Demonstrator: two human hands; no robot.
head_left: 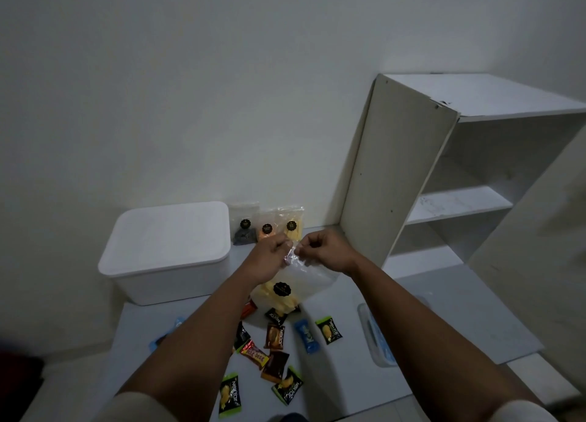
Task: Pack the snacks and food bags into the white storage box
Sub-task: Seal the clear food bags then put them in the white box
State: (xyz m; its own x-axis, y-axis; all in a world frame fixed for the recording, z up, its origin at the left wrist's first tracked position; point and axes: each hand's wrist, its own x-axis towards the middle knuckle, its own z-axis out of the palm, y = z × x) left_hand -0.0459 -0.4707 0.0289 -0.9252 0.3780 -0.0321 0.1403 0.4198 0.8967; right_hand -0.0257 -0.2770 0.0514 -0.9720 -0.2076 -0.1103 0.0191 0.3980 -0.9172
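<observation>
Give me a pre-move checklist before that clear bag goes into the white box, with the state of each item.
1. Left hand pinches the clear food bag at its top: ok.
2. Right hand pinches the same top edge: ok.
3. Bag top sealed: cannot tell.
4. White storage box open to receive: not ok, lid on.
5. Three bags against the wall packed: not ok.
6. Loose snack packets on the mat packed: not ok.

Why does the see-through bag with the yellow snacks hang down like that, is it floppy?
Probably floppy: the clear bag droops from its top edge, which the left hand and right hand pinch. It likely feels bottom-heavy, since the yellow pieces sit at the bottom. The thin plastic may be slippery.
</observation>
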